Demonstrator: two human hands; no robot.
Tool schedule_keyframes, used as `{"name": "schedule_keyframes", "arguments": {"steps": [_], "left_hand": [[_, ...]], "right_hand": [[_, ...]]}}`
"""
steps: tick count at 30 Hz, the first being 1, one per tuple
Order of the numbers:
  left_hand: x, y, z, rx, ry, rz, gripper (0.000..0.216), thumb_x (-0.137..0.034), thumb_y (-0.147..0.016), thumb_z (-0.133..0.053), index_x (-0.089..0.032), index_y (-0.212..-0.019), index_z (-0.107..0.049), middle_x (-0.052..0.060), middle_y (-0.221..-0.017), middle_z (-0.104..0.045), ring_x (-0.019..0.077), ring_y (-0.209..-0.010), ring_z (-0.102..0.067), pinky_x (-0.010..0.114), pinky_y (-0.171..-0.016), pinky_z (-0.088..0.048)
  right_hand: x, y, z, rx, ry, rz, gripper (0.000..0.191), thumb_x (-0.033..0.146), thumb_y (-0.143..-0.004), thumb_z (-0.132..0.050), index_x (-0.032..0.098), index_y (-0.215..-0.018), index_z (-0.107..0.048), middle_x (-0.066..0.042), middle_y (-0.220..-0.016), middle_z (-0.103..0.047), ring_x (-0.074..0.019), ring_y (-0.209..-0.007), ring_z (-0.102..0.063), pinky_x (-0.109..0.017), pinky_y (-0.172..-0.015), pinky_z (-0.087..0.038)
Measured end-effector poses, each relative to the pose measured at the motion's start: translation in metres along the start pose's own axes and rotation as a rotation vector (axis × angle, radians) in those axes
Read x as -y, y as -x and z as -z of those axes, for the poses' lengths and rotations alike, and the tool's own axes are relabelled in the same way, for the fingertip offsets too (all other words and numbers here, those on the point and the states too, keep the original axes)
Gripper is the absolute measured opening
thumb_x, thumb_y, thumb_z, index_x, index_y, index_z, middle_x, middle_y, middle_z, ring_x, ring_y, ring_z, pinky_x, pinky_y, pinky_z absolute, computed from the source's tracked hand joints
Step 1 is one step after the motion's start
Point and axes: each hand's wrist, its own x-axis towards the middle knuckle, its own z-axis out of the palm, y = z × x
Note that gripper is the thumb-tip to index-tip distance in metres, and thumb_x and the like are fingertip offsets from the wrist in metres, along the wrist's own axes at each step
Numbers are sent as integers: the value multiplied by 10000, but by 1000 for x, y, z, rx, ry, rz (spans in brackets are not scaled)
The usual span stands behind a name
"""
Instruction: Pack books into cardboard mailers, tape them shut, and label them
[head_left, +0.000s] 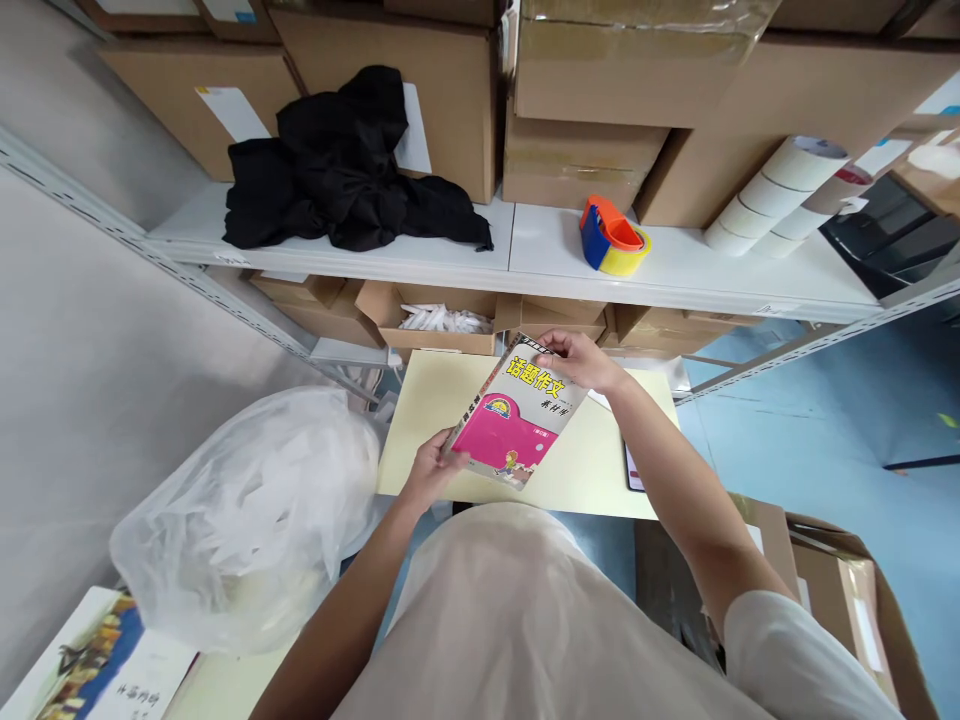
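Observation:
A thin book [516, 412] with a grey and pink cover and yellow characters is held between both hands above a pale yellow tabletop [600, 470]. My left hand [431, 470] grips its near left corner with the fingers curled over the edge. At the book's far right corner, my right hand [579, 360] pinches the top edge. The book is tilted, cover up.
A big clear plastic bag [247, 515] sits to the left. The white shelf [675, 270] holds black cloth [337, 165], an orange, blue and yellow tape dispenser [611, 235], tape rolls [780, 190] and cardboard boxes. Open boxes [847, 590] stand at lower right; printed sheets [97, 665] lie lower left.

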Motion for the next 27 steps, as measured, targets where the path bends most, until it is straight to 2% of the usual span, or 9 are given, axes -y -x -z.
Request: {"name": "schedule_keyframes", "arguments": {"steps": [3, 7, 9, 11, 15, 17, 20, 24, 27], "left_hand": [[-3, 3, -4, -59, -148, 33, 511, -547, -655, -735, -180, -1002, -655, 66, -952, -706, 192, -824, -646, 292, -708, -534], [3, 11, -13, -87, -27, 117, 560, -584, -661, -713, -200, -1059, -618, 55, -971, -698, 175, -793, -653, 275, -651, -542], [6, 14, -16, -94, 47, 131, 567, -576, -657, -722, -201, -1065, -605, 51, -964, -698, 159, -756, -649, 271, -643, -540], [9, 16, -18, -101, 111, 131, 562, -564, -655, -730, -198, -1060, -597, 48, -952, -697, 146, -725, -643, 272, -640, -539], [14, 16, -21, -113, 185, 114, 522, -546, -693, -712, -208, -1069, -581, 56, -993, -687, 149, -757, -648, 281, -661, -540], [16, 15, -20, -141, 184, 110, 516, -550, -706, -697, -218, -1082, -574, 61, -1028, -678, 163, -795, -651, 294, -676, -542], [17, 12, -14, -171, 82, 102, 490, -553, -721, -678, -221, -1067, -581, 63, -1048, -672, 193, -872, -650, 318, -723, -542], [16, 3, 5, -130, -72, -5, 539, -504, -735, -682, -193, -1161, -573, 79, -1065, -664, 203, -935, -637, 321, -825, -514], [21, -8, 22, -97, -113, 21, 620, -488, -751, -666, -189, -1273, -522, 82, -1061, -656, 184, -856, -645, 313, -780, -514]], "right_hand": [[-2, -2, 0, -32, 35, -24, 305, 377, -720, -749, 167, -923, -660, -43, -815, -734, -167, -708, -683, -289, -631, -556], [-7, 9, 18, 48, 69, -84, 370, 421, -692, -776, 179, -960, -694, -58, -892, -743, -205, -782, -693, -325, -696, -566], [-15, 22, 27, 123, -51, -126, 425, 440, -659, -798, 186, -985, -694, -72, -977, -737, -226, -851, -693, -348, -752, -564], [-28, 39, 23, 111, -268, -115, 524, 468, -615, -818, 208, -1044, -668, -76, -1045, -721, -233, -914, -685, -368, -799, -555], [-61, 72, -28, -132, -538, -42, 623, 532, -614, -794, 292, -1143, -568, -44, -1037, -706, -199, -861, -681, -354, -744, -554], [-71, 84, -63, -123, -509, -96, 610, 504, -695, -745, 322, -1224, -502, -47, -1121, -676, -198, -860, -676, -345, -712, -557], [-75, 91, -100, -203, -401, -159, 484, 524, -786, -634, 312, -1203, -509, -57, -1175, -651, -209, -870, -668, -325, -663, -557], [-73, 88, -114, -226, -382, -218, 465, 545, -783, -609, 293, -1165, -527, -66, -1176, -649, -235, -901, -667, -344, -658, -564], [-77, 79, -116, -183, -401, -248, 479, 547, -772, -622, 293, -1169, -538, -65, -1185, -648, -238, -914, -670, -350, -664, -572]]}}
